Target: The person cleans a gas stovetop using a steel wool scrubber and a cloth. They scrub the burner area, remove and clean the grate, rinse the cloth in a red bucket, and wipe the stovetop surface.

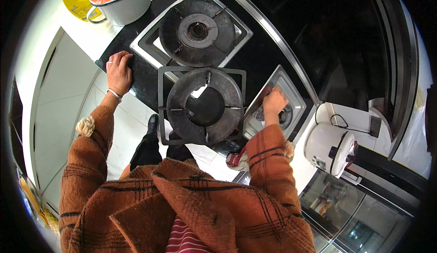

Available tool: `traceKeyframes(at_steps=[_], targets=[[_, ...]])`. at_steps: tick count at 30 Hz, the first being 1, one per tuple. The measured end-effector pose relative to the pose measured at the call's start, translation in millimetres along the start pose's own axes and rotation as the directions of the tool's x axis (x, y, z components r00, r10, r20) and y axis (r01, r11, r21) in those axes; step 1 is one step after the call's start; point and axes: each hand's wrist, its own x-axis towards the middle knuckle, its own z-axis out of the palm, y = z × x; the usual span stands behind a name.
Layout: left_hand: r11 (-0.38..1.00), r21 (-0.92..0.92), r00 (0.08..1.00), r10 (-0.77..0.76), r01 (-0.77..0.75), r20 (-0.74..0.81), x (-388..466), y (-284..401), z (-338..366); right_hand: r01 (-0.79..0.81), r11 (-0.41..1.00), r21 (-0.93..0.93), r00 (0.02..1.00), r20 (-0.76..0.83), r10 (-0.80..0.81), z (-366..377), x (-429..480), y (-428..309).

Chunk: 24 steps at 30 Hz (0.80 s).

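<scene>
My left hand (119,72) rests with curled fingers on the front edge of the black gas hob (143,78) and seems to hold nothing. Over the steel tray (286,73) of the right burner, my right hand (275,102) is closed on a grey scouring pad (259,115), mostly hidden under it. The right burner (286,115) shows partly beside that hand. A black pan support with a round wind ring (177,92) lies off its burner in the middle of the hob. On the left burner another dark ring (218,51) sits in place.
A white enamel pot (131,8) with an orange lid and a yellow bottle (80,2) stand at the upper left. To the right is a white rice cooker (321,147) with a cord. A red and white cloth (239,160) lies by my right sleeve.
</scene>
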Motion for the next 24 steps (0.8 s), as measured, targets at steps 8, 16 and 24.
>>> traceKeyframes(at_steps=[8,16,24], targets=[[0.999,-0.025,1.0,0.023,-0.023,-0.012,3,0,-2,0.213,0.977,0.022,0.967,-0.145,-0.208,7,-36,10],[0.999,-0.004,0.999,0.04,-0.04,-0.022,1,-1,-1,0.29,0.956,0.038,0.945,-0.168,-0.279,-2,-52,3],[0.999,0.002,0.998,0.051,-0.051,-0.021,0,-1,3,0.39,0.879,0.274,0.916,-0.212,-0.34,-28,-141,29]])
